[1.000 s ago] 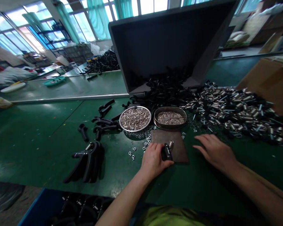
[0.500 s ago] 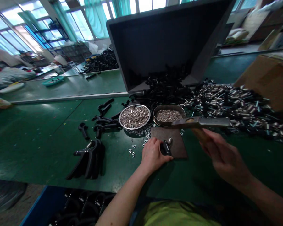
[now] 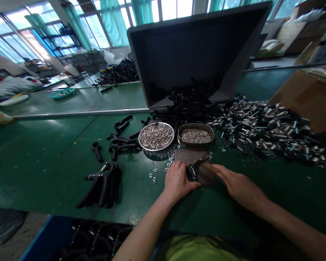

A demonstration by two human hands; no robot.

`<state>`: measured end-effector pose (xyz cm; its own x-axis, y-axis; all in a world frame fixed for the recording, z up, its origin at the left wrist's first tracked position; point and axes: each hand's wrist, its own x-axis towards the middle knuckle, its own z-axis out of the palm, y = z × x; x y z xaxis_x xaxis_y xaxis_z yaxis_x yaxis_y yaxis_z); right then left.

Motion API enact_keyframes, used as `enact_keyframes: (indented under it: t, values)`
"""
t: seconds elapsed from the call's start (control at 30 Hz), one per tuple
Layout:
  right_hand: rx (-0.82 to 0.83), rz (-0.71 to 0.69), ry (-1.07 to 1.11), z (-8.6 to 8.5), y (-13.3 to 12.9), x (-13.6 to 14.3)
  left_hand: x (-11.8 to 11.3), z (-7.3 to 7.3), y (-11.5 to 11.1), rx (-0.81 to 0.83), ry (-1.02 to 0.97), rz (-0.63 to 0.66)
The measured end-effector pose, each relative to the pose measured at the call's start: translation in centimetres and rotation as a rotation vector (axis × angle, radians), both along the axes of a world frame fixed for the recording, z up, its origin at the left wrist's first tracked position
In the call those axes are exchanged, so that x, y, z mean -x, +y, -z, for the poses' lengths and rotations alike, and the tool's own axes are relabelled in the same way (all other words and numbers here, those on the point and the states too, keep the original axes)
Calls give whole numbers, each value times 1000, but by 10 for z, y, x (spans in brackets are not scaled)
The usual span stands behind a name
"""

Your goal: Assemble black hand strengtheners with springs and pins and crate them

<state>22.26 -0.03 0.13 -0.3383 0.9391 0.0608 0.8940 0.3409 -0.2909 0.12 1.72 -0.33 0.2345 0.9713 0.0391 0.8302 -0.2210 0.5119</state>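
My left hand (image 3: 178, 181) is closed around a black plastic clamp (image 3: 192, 173), pressing it onto a flat brown metal plate (image 3: 182, 156). Its fingers partly hide the clamp. My right hand (image 3: 236, 185) grips the wooden handle of a hammer (image 3: 210, 166). The hammer's head is down at the clamp's right side; whether it touches cannot be made out. Just behind the plate stand a round dish of small metal pins (image 3: 156, 137) and an oval tin of tiny metal parts (image 3: 196, 136). Loose nuts (image 3: 154, 179) lie left of the plate.
Assembled black clamps (image 3: 103, 185) and loose clamp halves (image 3: 122, 145) lie to the left. A big grey bin (image 3: 190, 58) lies tipped at the back, black parts spilling out. A heap of springs and screws (image 3: 271, 130) and a cardboard box (image 3: 301, 98) occupy the right.
The hammer has come down and left, from raised above the plate to the clamp. My left hand keeps its hold on the clamp.
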Motion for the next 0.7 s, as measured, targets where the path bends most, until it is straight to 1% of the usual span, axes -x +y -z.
enact_keyframes:
  t: [0.07, 0.13, 0.2, 0.23, 0.27, 0.3, 0.33, 0.37, 0.4, 0.43, 0.5, 0.53, 0.57, 0.6, 0.63, 0.67, 0.7]
  values:
    - [-86, 72, -87, 15, -1, -21, 0, 1, 0, -4, -8, -8]
    - [-202, 148, -200, 25, -4, -46, 0, 1, 0, 2, -47, -50]
    - [-294, 175, -287, 33, -7, -65, -1, 1, -1, 19, -144, -137]
    - [-337, 172, -282, 35, -7, -69, -3, 0, -2, 29, -217, -190]
    - [-367, 169, -226, 36, -6, -67, -6, -1, -4, 41, -301, -241]
    - [-360, 164, -120, 36, -5, -60, -9, -3, -7, 53, -389, -284]
    - [-311, 155, 26, 35, -4, -48, -14, -4, -11, 64, -473, -315]
    - [-226, 137, 183, 32, -2, -32, -19, -6, -15, 73, -546, -328]
    - [-138, 119, 320, 28, -1, -14, -23, -7, -19, 81, -597, -312]
    - [-72, 107, 421, 23, 0, 4, -26, -8, -22, 86, -621, -263]
    - [-34, 114, 504, 14, 5, 33, -24, -11, -21, 88, -612, -91]
    - [-32, 128, 501, 10, 9, 41, -16, -13, -16, 80, -593, -18]
    - [-21, 140, 481, 8, 13, 45, -4, -16, -8, 59, -567, 7]
    - [-3, 139, 451, 8, 19, 45, 13, -20, 3, 29, -545, -23]
    - [15, 125, 408, 9, 24, 42, 33, -24, 16, -22, -514, -148]
    - [20, 110, 354, 11, 29, 38, 56, -28, 30, -69, -445, -331]
    - [12, 102, 298, 14, 34, 33, 80, -31, 45, -101, -384, -547]
